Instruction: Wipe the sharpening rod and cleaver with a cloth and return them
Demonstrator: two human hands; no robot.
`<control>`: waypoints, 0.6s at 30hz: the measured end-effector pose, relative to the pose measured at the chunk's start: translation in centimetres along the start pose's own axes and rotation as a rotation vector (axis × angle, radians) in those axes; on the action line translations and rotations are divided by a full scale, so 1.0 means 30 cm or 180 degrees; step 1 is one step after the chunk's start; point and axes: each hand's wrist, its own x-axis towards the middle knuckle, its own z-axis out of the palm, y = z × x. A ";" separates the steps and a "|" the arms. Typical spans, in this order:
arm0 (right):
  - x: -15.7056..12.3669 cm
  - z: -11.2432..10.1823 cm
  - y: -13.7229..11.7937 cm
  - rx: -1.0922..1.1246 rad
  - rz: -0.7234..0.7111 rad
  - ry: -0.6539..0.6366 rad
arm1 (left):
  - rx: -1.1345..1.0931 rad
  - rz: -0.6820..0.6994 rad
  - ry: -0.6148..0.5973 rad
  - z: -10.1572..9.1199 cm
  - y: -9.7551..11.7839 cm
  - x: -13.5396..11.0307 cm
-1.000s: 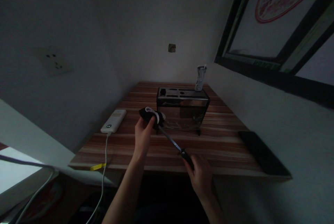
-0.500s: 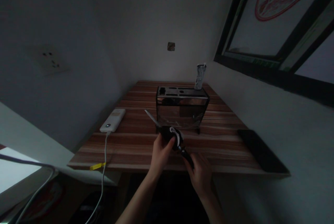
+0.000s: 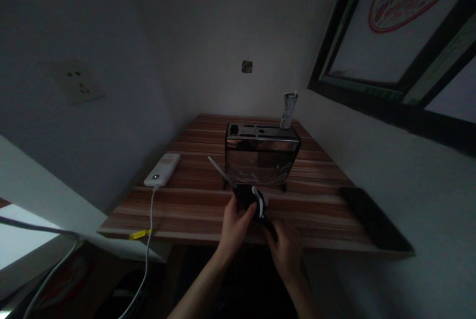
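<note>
My right hand [image 3: 287, 245] is closed round the black handle of a knife [image 3: 222, 170], whose slim pale blade points up and left. My left hand [image 3: 235, 222] grips a dark piece with a white strip [image 3: 244, 195], thumb on top, around the blade close to the handle. Poor light keeps me from telling whether that piece is cloth. Just beyond the blade stands a knife holder [image 3: 260, 132] with a slotted metal top and clear sides. A narrow item in crinkled clear plastic [image 3: 288, 111] sticks up at the holder's right end.
A white power bank [image 3: 162, 170] with a white cable lies left on the striped wooden table [image 3: 201, 133]. The cable hangs over the front edge near a yellow strip [image 3: 139, 234]. A dark phone-like slab [image 3: 375, 217] lies at right. Walls close in on both sides.
My left hand and the dark piece have slid down and right along the blade, closer to the handle. My right hand has hardly moved; the whole view has shifted slightly.
</note>
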 end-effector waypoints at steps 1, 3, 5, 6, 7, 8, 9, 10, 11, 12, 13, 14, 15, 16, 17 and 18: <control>0.001 0.000 -0.001 -0.0005 -0.0006 -0.0003 | 0.0002 -0.0005 -0.0006 -0.003 -0.001 0.004; 0.002 -0.002 -0.003 0.0000 0.0000 -0.0021 | 0.0015 -0.0014 0.0024 -0.009 -0.001 0.013; 0.004 -0.004 -0.005 0.0023 0.0015 -0.0051 | 0.0010 -0.0003 0.0101 -0.018 0.005 0.024; 0.005 -0.006 -0.006 0.0040 0.0015 -0.0060 | 0.0000 0.0006 0.0153 -0.024 0.011 0.030; 0.006 -0.008 -0.008 0.0055 0.0005 -0.0061 | -0.0010 0.0015 0.0209 -0.030 0.019 0.036; 0.007 -0.010 -0.009 0.0068 -0.0012 -0.0056 | -0.0016 0.0021 0.0259 -0.037 0.028 0.041; 0.008 -0.011 -0.010 0.0080 -0.0030 -0.0054 | -0.0012 0.0024 0.0307 -0.044 0.038 0.046; 0.008 -0.013 -0.010 0.0085 -0.0043 -0.0057 | 0.0000 0.0032 0.0352 -0.052 0.048 0.051; 0.008 -0.014 -0.010 0.0079 -0.0046 -0.0063 | 0.0014 0.0046 0.0393 -0.060 0.057 0.055; 0.007 -0.014 -0.011 0.0072 -0.0043 -0.0073 | 0.0023 0.0064 0.0431 -0.069 0.064 0.060; 0.007 -0.014 -0.010 0.0067 -0.0038 -0.0089 | 0.0025 0.0081 0.0466 -0.078 0.070 0.065; 0.006 -0.014 -0.010 0.0064 -0.0038 -0.0106 | 0.0018 0.0101 0.0506 -0.087 0.074 0.071; 0.005 -0.013 -0.009 0.0056 -0.0044 -0.0101 | 0.0004 0.0129 0.0541 -0.096 0.077 0.078; 0.004 -0.012 -0.009 0.0040 -0.0049 -0.0082 | -0.0013 0.0170 0.0572 -0.104 0.080 0.087; 0.003 -0.011 -0.008 0.0024 -0.0049 -0.0062 | -0.0022 0.0217 0.0605 -0.113 0.084 0.097; 0.002 -0.010 -0.007 0.0012 -0.0045 -0.0046 | -0.0023 0.0267 0.0642 -0.121 0.089 0.108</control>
